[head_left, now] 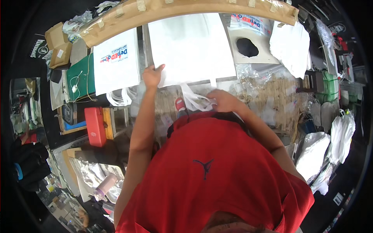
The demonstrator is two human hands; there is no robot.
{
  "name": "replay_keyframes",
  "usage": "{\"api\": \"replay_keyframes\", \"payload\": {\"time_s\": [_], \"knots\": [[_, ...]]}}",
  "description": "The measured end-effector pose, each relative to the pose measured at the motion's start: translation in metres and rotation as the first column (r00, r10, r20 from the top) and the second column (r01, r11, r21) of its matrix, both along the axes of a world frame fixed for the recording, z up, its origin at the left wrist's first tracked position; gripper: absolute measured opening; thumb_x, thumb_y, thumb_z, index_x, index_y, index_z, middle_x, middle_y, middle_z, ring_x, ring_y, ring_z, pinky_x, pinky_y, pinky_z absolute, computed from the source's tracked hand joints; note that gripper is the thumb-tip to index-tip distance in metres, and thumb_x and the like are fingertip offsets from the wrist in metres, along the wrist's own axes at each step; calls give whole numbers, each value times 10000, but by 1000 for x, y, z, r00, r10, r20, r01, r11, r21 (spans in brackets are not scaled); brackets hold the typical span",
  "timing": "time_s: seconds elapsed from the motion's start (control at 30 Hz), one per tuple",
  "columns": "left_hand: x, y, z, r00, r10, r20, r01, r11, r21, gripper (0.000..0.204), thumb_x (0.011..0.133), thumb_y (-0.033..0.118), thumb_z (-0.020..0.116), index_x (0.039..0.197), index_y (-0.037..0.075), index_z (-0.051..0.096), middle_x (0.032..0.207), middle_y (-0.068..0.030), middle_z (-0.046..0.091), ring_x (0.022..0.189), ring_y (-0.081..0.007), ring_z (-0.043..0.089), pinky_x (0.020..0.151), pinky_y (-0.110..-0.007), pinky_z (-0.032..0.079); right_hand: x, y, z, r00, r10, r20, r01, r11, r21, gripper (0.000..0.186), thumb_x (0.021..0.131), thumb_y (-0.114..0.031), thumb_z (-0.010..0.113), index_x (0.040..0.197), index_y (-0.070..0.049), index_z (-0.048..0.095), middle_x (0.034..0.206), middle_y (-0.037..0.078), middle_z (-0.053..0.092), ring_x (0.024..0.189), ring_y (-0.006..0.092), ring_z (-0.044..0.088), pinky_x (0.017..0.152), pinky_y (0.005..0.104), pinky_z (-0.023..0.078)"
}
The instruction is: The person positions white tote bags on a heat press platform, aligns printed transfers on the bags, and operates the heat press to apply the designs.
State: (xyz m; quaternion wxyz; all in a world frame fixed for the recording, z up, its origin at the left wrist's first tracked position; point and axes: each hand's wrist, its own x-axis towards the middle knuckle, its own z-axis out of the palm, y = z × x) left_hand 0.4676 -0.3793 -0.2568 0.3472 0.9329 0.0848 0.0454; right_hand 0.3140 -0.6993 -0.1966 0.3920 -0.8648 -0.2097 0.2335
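Observation:
A blank white tote bag [190, 48] lies flat on the board in front of me, its top edge turned toward my body. My left hand [152, 76] is closed on the bag's near left corner, the thumb on top and the other fingers mostly hidden. White handles [189, 97] hang from the near edge toward my waist. My right hand [224, 101] is closed around the handle's loop, just right of the middle. To the left, a stack of white printed bags [116, 66] lies with its handles [122, 97] drooping over the edge.
A taped brown cardboard roll or beam [186, 8] spans the far side. Right of the bag lie a board with a dark round patch [247, 47] and a white cloth pile [289, 48]. At left are a green mat [81, 75], a cable and a red case [95, 126].

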Motion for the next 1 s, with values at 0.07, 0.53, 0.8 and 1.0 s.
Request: {"api": "replay_keyframes", "payload": {"time_s": [0.07,0.53,0.8,1.0], "knots": [[2,-5,3,1000,7,22,-5,998,-65,557,710,439,839,584,-28,562,506,-177,464,483,-343,427,522,-452,389,-16,-3,-25,1000,10,15,-10,1000,-20,543,680,-22,627,1223,-31,612,1172,192,642,1152,366,568,998,419,452],[-62,-1,32,968,-235,83,243,966,-93,1093,524,294,953,1402,-39,393,1168,-202,564,1040,-316,587,899,-387,503,20,5,26,726,-581,366,601,796,70,228,788,-113,747,985,-48,651,849,191,645,787,343,656,727,410,529],[-64,-3,37,966,-258,32,259,966,-27,1087,501,191,927,1406,-71,385,1210,-253,523,1146,-413,530,1009,-441,444,39,-28,-7,731,-466,499,610,774,-171,387,672,-63,790,1021,-39,626,1073,203,570,1066,405,528,893,458,484],[-59,2,35,964,-261,-46,261,965,-21,1019,484,186,921,1350,-82,457,1166,-250,547,1102,-402,549,983,-441,457,55,-34,-7,763,-446,467,585,784,-207,384,665,-121,797,998,-27,629,1017,198,602,987,401,574,877,465,492]]}}
